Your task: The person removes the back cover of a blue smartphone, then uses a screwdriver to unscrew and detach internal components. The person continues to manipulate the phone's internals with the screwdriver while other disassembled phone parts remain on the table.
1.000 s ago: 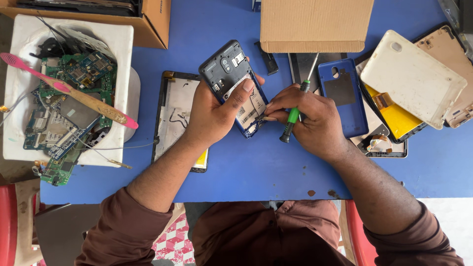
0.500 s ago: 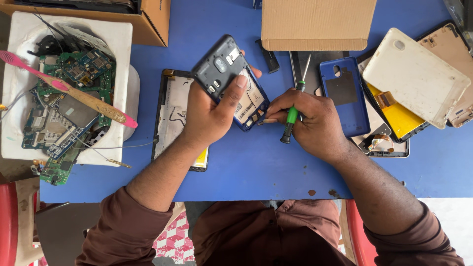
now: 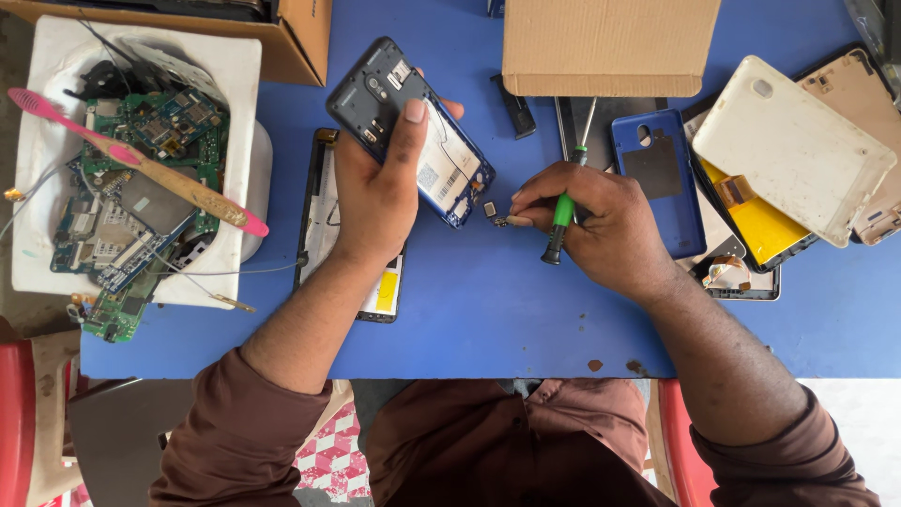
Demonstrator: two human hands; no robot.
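Observation:
My left hand (image 3: pixel 380 192) grips an opened dark blue phone (image 3: pixel 405 127) with its back cover off, thumb pressed on its upper middle. My right hand (image 3: pixel 601 225) holds a green-handled screwdriver (image 3: pixel 566 202) tucked in the palm, its shaft pointing away from me. Between the right thumb and fingers is a small flat component (image 3: pixel 500 219) just off the phone's lower corner. Both hands hover over the blue table (image 3: pixel 488 310).
A screen panel (image 3: pixel 324 221) lies under my left wrist. A white tray (image 3: pixel 239 75) at left holds circuit boards and a pink toothbrush (image 3: pixel 141 164). A blue back cover (image 3: pixel 657 174), white and tan covers (image 3: pixel 793 145) and a cardboard box (image 3: pixel 610 42) lie at right and back.
My left hand has lifted the phone up and to the left, away from my right hand. The right hand now pinches a small part pulled clear of the phone.

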